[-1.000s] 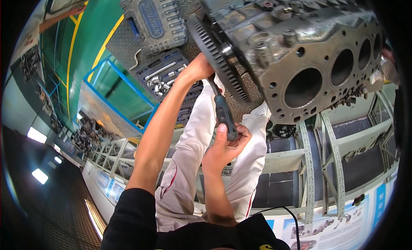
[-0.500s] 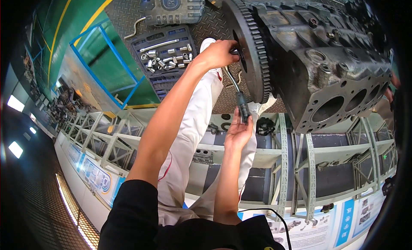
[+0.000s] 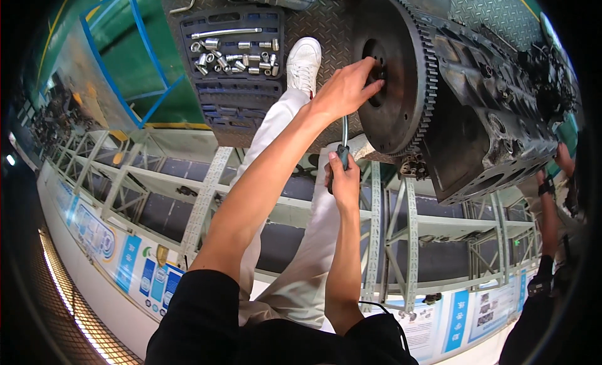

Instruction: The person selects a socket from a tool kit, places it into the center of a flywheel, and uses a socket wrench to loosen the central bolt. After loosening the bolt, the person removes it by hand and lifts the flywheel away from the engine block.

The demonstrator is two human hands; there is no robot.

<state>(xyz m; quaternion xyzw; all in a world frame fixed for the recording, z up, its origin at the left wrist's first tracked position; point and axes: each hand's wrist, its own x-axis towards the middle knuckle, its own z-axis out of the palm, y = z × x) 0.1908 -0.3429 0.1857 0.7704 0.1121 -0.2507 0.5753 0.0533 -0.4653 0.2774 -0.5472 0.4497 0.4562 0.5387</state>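
My left hand (image 3: pixel 347 89) reaches into the recessed hub of a dark toothed flywheel (image 3: pixel 395 114). Its thumb and fingers are bent together around something small and dark at the hub, which I cannot make out. Below it, my right hand (image 3: pixel 345 183) is wrapped round the black grip of a ratchet wrench (image 3: pixel 343 153). The wrench's bright shank points up toward the flywheel, and its head is hidden behind my left hand. The flywheel stands upright on the end of a large metal engine block (image 3: pixel 495 108).
An open socket case (image 3: pixel 269 36) with several sockets and a bar lies on the patterned metal plate at left. White metal frames (image 3: pixel 407 239) run below. At the right edge another person's arm (image 3: pixel 549 221) reaches toward the block.
The view has shifted, showing more of the flywheel's face. My left fingers have moved further into the hub. The wrench has swung more upright, with my right hand turned round its grip.
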